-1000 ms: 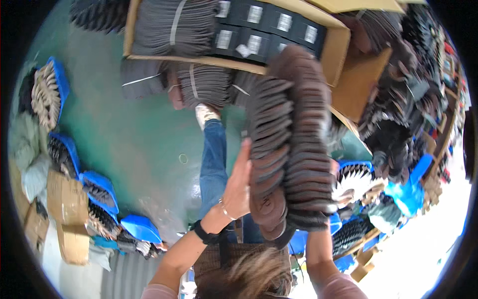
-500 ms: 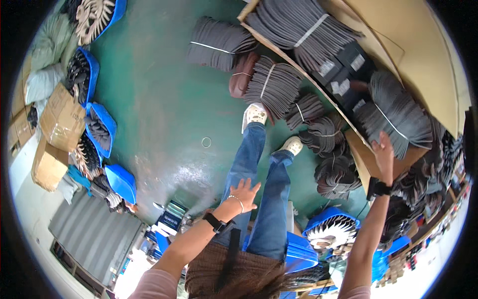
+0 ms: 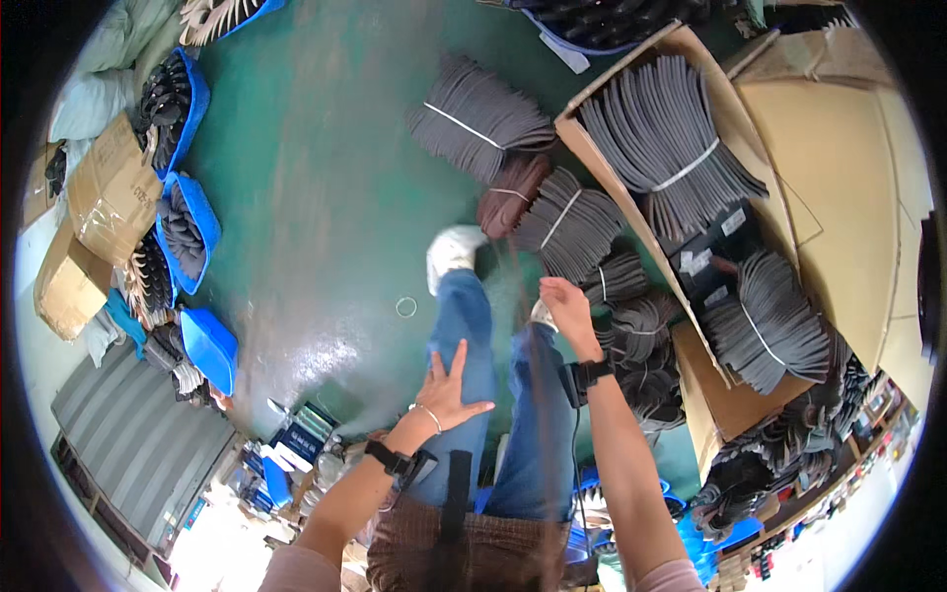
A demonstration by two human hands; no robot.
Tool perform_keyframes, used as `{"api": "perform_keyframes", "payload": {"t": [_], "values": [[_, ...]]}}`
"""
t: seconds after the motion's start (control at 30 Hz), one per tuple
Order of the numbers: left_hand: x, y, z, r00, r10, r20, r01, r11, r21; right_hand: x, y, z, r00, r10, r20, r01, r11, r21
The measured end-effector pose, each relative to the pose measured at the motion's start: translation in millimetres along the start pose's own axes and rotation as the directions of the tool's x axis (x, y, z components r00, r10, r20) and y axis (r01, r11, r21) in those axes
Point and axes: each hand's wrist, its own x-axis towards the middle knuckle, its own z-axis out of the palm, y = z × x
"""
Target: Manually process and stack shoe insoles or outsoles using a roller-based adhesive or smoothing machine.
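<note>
The large stack of dark soles held up a second ago has been released. The right hand (image 3: 564,304) has been drawn back from the cardboard box (image 3: 631,212), and the left hand (image 3: 449,387) lowered onto the thigh.

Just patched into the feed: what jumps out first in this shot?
The big cardboard box at upper right, packed with banded bundles of dark soles, with more bundles spilled on the green floor beside it. At centre, the right hand reaches toward a bundle near the box, while the left hand rests open on the jeans. Blue bins of soles line the left.
</note>
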Motion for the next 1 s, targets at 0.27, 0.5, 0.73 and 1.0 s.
{"api": "perform_keyframes", "payload": {"t": [0.27, 0.5, 0.73, 1.0], "values": [[38.6, -79.9, -137.6, 0.973, -0.159, -0.168, 0.16, 0.987, -0.005, 220.5, -94.3, 114.5, 0.965, -0.259, -0.049, 0.227, 0.91, -0.346], [45.7, -127.2, -241.2, 0.997, -0.064, -0.045, 0.061, 0.996, -0.072, 332.9, -119.0, 197.1, 0.91, -0.362, -0.201, 0.099, 0.662, -0.743], [57.2, -149.2, -288.5, 0.983, -0.061, 0.176, 0.077, 0.993, -0.086, 326.8, -139.0, 194.2, 0.964, -0.235, -0.124, 0.047, 0.61, -0.791], [76.7, -184.0, -271.7, 0.999, 0.038, -0.028, -0.047, 0.817, -0.575, 137.2, -255.4, 139.3, 0.991, 0.042, -0.128, 0.019, 0.897, 0.442]]}}
